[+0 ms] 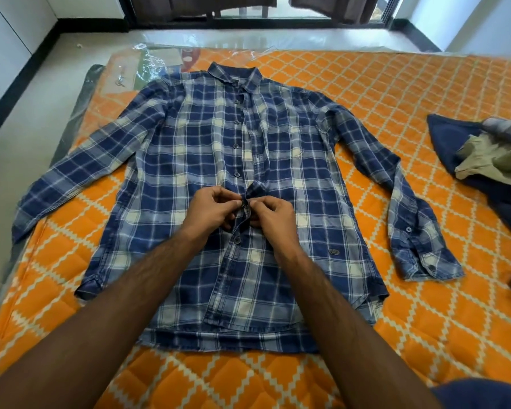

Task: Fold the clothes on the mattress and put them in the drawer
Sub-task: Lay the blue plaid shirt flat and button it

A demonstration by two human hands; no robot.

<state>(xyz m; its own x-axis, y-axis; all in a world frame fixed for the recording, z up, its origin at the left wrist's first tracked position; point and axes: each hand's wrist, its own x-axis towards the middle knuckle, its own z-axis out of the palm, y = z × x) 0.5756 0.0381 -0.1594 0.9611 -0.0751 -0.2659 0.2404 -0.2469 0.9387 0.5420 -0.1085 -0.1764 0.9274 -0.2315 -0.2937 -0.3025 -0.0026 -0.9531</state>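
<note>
The shirt (219, 160) lies flat mid-mattress (425, 320), collar toward the far edge, placket running lengthwise. Left hand (211, 209) and right hand (273, 215) pinch the placket either side of a button (244, 204), equally near.

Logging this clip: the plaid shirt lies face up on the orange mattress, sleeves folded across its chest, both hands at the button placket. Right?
Not quite. The head view shows the plaid shirt's sleeves spread out to the sides, not folded. The rest holds: face up on the orange mattress, left hand and right hand pinching the placket.
</note>
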